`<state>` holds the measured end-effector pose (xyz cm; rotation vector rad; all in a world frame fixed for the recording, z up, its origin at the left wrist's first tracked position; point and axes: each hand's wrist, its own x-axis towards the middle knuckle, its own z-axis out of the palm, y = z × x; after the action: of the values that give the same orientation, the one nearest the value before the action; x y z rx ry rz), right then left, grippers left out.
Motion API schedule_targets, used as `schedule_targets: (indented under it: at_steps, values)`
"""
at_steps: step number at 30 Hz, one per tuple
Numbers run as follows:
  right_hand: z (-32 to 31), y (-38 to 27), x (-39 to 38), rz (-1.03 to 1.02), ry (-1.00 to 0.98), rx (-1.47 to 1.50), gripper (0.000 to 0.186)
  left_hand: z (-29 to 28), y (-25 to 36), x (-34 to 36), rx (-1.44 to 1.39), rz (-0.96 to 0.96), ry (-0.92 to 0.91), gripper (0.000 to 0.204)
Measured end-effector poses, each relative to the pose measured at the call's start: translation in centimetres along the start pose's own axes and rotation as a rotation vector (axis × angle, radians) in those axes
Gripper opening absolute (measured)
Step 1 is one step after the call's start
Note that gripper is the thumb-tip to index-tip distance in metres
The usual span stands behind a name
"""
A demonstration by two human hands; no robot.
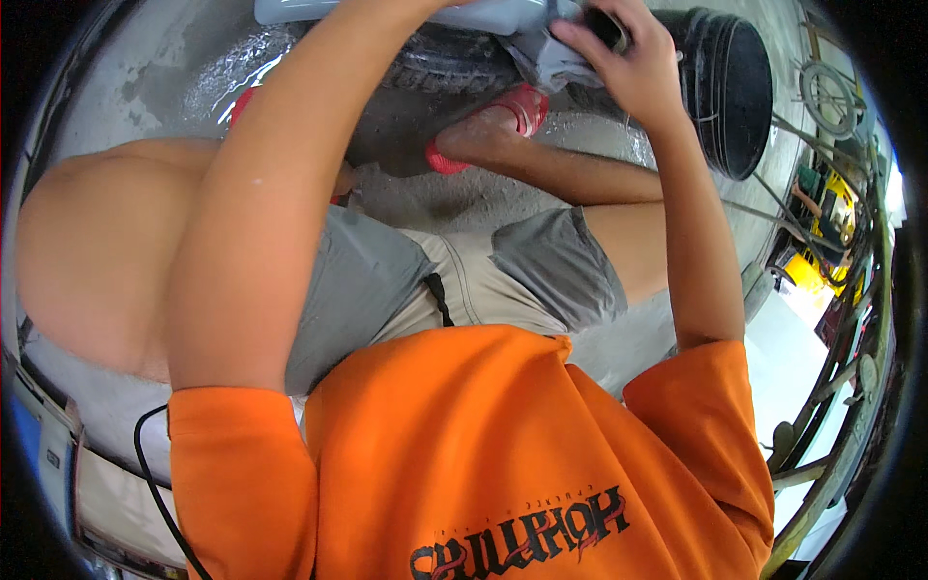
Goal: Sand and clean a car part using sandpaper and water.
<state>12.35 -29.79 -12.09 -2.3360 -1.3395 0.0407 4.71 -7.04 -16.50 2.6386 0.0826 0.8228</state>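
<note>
Leans over the wet floor (pixel 464 198), reaching up to a pale blue-grey panel (pixel 488 16) at the top of the view. Bends the right hand (pixel 623 58) near the right end of the panel, with thumb and fingers apart around a dark patch (pixel 611 32). Cannot tell about a pinch there. Has a grey crumpled piece (pixel 561 68) just below that thumb, maybe touching. Sends the left hand past the top edge, too hidden to tell spread from pinching. Has a black bumpy tyre (pixel 454 68) under the panel, left of the right hand, and a black bucket (pixel 704 77) just on the other side.
</note>
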Motion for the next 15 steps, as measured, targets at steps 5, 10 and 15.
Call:
schedule_targets:
  at_steps: [5,10,15]
  values:
    - [1.0,0.1,-1.0,0.093,0.008,0.065,0.032,0.0,0.0,0.0,-0.019,-0.024,-0.082,0.032]
    - [1.8,0.4,-0.6,0.058,0.039,0.124,0.033,-0.3,-0.1,0.2,-0.012,0.030,0.070,0.032]
    - [0.1,-0.5,0.2,0.433,-0.121,0.281,0.039,-0.4,0.0,0.4,0.015,-0.029,-0.057,0.033]
